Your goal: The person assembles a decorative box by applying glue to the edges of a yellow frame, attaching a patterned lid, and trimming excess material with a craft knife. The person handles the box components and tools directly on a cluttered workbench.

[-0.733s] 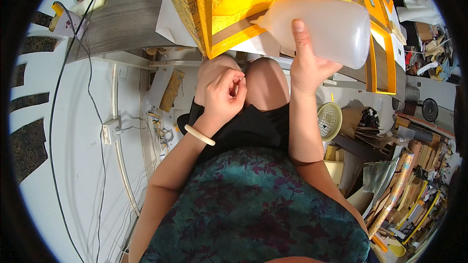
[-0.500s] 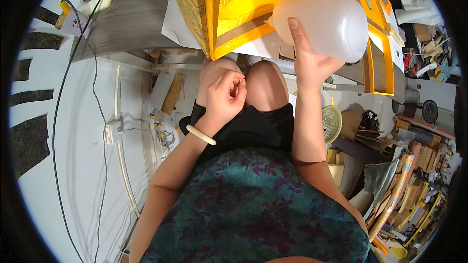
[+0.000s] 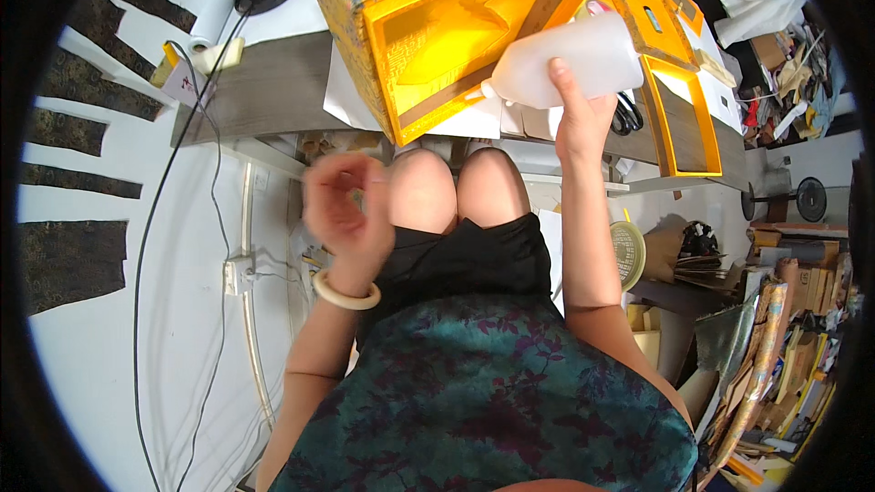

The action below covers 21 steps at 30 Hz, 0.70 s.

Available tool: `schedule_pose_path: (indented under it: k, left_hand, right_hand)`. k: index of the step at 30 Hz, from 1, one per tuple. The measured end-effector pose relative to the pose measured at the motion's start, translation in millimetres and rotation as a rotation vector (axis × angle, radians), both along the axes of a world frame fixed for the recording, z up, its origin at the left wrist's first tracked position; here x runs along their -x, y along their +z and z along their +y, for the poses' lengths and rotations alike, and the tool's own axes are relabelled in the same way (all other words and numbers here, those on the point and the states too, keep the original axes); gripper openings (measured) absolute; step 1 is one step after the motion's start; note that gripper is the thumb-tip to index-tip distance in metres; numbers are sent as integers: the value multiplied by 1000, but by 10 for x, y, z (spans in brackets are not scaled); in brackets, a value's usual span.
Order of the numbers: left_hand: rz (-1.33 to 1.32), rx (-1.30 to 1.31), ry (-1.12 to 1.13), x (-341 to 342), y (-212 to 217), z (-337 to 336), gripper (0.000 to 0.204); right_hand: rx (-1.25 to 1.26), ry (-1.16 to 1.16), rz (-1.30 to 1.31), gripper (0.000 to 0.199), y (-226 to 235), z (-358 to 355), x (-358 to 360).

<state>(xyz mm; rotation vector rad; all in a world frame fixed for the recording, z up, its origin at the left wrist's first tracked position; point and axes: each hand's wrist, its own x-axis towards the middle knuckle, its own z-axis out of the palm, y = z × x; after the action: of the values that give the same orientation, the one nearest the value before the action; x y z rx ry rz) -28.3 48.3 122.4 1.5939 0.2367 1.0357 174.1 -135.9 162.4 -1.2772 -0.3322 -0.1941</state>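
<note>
My right hand (image 3: 583,114) is wrapped round a translucent white squeeze bottle (image 3: 592,50), thumb on its near side. The bottle lies almost level, its narrow nozzle pointing left at the lower rim of a large box (image 3: 342,36). That box has a floral brocade outside and a bright yellow lining, and its open side faces me. Whether the nozzle touches the rim I cannot tell. My left hand (image 3: 346,205), a pale bangle (image 3: 346,292) at its wrist, is raised beside my left knee, below the box. Its fingers look curled but are smeared by motion.
The box stands on a dark grey table (image 3: 264,87) with white paper under it. To the right lie a yellow frame-like tray (image 3: 706,141) and a coiled black cable (image 3: 626,114). Black cords hang at the left. A green-rimmed basket (image 3: 627,255) and stacked boards (image 3: 802,310) sit at the right.
My left hand has moved left and away from my lap, toward the left of my knees. The bottle has tilted, its nozzle now lower and nearer the box rim. The view has shifted a little.
</note>
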Motion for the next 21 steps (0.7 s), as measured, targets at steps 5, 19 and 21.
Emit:
schedule_pose_path:
  k: [5, 19, 21]
  left_hand:
    - [-283, -366, 49, -212, 1315, 462, 36]
    - [654, -1001, -628, -1521, 2472, 648, 87]
    - [602, -1038, -658, -1629, 2474, 578, 86]
  right_hand:
    - [-597, 119, 514, 60, -113, -183, 80]
    - [-1072, 377, 968, 53, -36, 167, -2209]
    - [-1130, 370, 981, 56, -252, 120, -2584]
